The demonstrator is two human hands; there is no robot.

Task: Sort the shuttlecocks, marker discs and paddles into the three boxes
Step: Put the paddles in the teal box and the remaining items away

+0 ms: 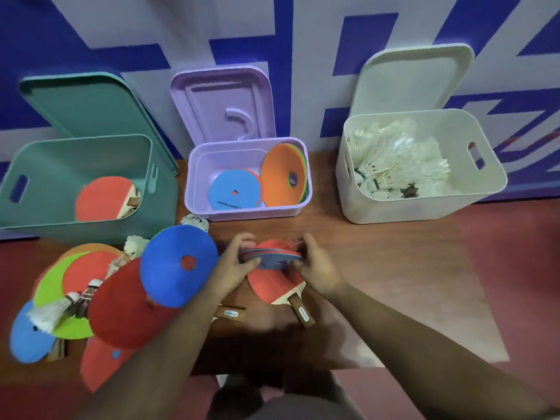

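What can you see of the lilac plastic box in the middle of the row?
The lilac plastic box is a shallow, round-cornered tub standing open on the brown wooden table, between a green box and a white box. Its matching lid leans upright behind it against the wall. Inside, a blue marker disc lies flat; an orange marker disc leans on others at the right side.

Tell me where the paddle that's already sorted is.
Head view, far left: the paddle lies inside the green box, left of the purple box holding discs.

Brown wooden table (378,268) against wall (303,40); wall pale lilac with bold blue pattern; red floor (515,262) beside table
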